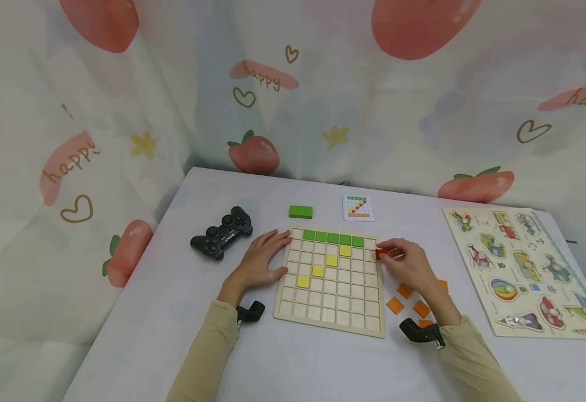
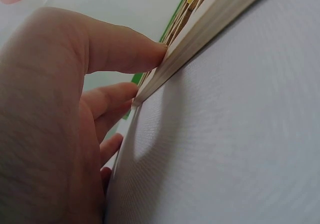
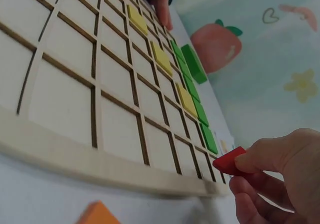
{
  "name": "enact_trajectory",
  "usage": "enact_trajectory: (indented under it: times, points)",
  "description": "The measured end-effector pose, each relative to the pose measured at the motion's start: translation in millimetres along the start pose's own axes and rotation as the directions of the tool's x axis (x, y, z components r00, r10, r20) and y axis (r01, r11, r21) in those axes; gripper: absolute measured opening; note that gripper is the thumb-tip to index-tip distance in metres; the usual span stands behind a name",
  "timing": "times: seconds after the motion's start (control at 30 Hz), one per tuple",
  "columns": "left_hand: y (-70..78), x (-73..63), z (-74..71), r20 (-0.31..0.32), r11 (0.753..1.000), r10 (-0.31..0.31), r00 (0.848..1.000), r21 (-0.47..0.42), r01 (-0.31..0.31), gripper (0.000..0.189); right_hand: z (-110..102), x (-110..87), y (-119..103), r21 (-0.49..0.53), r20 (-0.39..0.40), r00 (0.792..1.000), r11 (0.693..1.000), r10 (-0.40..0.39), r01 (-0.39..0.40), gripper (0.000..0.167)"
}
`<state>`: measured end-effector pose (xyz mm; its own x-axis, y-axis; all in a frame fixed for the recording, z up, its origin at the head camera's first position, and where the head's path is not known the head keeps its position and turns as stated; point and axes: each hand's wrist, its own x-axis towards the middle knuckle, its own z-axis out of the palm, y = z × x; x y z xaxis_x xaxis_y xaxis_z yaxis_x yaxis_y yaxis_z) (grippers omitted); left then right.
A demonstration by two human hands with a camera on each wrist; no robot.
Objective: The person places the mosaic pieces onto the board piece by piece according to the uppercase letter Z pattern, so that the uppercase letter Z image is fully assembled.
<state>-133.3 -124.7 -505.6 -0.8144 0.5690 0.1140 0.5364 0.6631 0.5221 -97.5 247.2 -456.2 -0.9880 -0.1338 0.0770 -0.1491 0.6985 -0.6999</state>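
Note:
A wooden grid board (image 1: 329, 328) lies on the table, with several green tiles (image 1: 333, 238) in its far row and several yellow tiles (image 1: 318, 271) along a diagonal. Against its left edge rest the thumb and fingertips of my left hand (image 1: 261, 261), fingers extended and spread. My right hand (image 1: 409, 263) pinches a red tile (image 3: 232, 161) between thumb and fingers, by the board's far right corner. In the right wrist view the tile is tilted, close over the rim near the last green one.
Loose orange tiles (image 1: 395, 305) lie right of the board, partly under the right forearm. Behind it are a green block (image 1: 300, 211) and a small pattern card (image 1: 358, 209). A black game controller (image 1: 222, 233) sits left, a picture puzzle board (image 1: 516, 268) far right.

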Motion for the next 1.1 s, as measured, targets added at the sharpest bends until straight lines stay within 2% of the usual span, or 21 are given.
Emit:
enact_trajectory:
  times: [0.27, 0.43, 0.7, 1.1]
  points:
    - [0.2, 0.9, 1.6, 0.015, 1.000, -0.010, 1.000, 0.006, 0.010, 0.072, 24.8, 17.3, -9.8, 0.047, 0.048, 0.999, 0.999, 0.003, -0.006, 0.015]
    - [0.3, 1.5, 2.4, 0.021, 1.000, -0.017, 1.000, 0.015, 0.016, 0.072, 31.2, 21.5, -13.3, 0.060, 0.034, 0.999, 0.998, 0.026, -0.028, 0.014]
    - [-1.8, 2.3, 4.0, 0.016, 1.000, -0.016, 1.000, 0.021, 0.016, 0.072, 38.0, 26.1, -23.2, 0.013, 0.026, 0.994, 0.994, 0.104, -0.104, 0.017]
    - [-5.1, 1.1, 3.9, -0.003, 1.000, -0.009, 1.000, 0.027, 0.009, 0.072, 44.7, 23.4, -24.1, 0.001, -0.048, 0.996, 0.997, 0.075, -0.075, 0.014]
